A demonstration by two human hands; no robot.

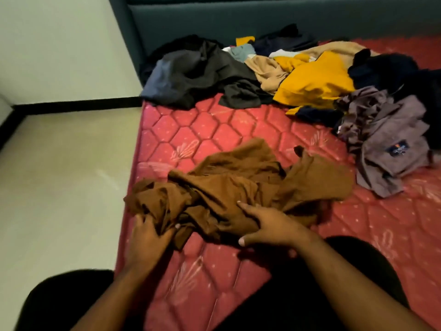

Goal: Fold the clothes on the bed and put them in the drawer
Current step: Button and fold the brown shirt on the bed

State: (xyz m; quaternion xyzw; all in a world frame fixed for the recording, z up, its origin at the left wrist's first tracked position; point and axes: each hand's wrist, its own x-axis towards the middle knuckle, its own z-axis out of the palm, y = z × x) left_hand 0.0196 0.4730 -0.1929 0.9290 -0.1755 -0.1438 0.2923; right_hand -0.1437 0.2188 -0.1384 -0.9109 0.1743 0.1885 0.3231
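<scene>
A crumpled brown garment point(238, 185) lies on the red quilted mattress point(214, 125) just in front of me. My left hand point(150, 237) grips a bunch of its cloth at the near left end, by the mattress edge. My right hand point(269, 225) lies on its near right part, fingers spread over the cloth and thumb beneath a fold. Farther back lies a heap of unfolded clothes: a dark grey piece point(191, 72), a mustard-yellow one point(312, 77), a tan one point(267, 68) and a mauve shirt point(386, 139) with a small chest patch.
A dark teal headboard point(238, 17) closes the far end of the bed. Pale floor point(59, 175) runs along the left side, with a black skirting line at the wall. My dark-clothed knees fill the bottom of the view. No drawer is in sight.
</scene>
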